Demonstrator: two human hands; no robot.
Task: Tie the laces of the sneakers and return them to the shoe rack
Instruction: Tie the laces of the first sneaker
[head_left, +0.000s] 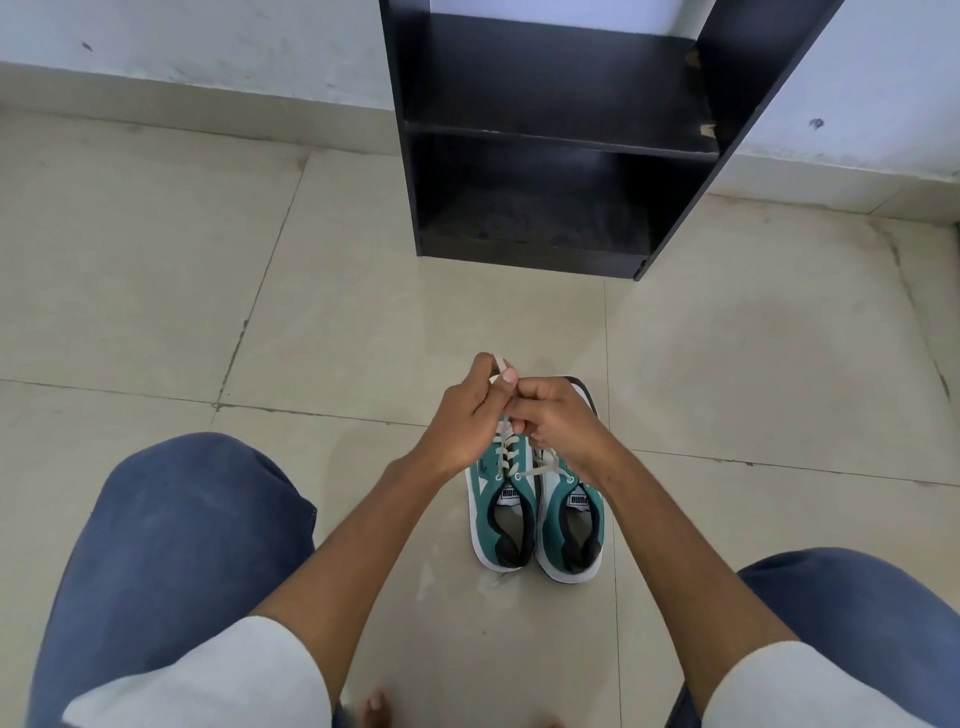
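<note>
Two teal sneakers with white soles stand side by side on the tiled floor, heels toward me: the left sneaker (500, 512) and the right sneaker (571, 525). Both my hands meet over the left sneaker's front. My left hand (470, 415) pinches a loop of white lace (500, 364) between thumb and fingers. My right hand (558, 421) grips another part of the same lace close beside it. The toes of both sneakers are hidden under my hands. A loose lace end lies across the right sneaker's tongue.
A black shoe rack (561, 140) with open shelves stands against the wall straight ahead, about a tile beyond the sneakers. My knees in blue trousers flank the sneakers at the lower left and lower right. A bare toe shows at the bottom edge.
</note>
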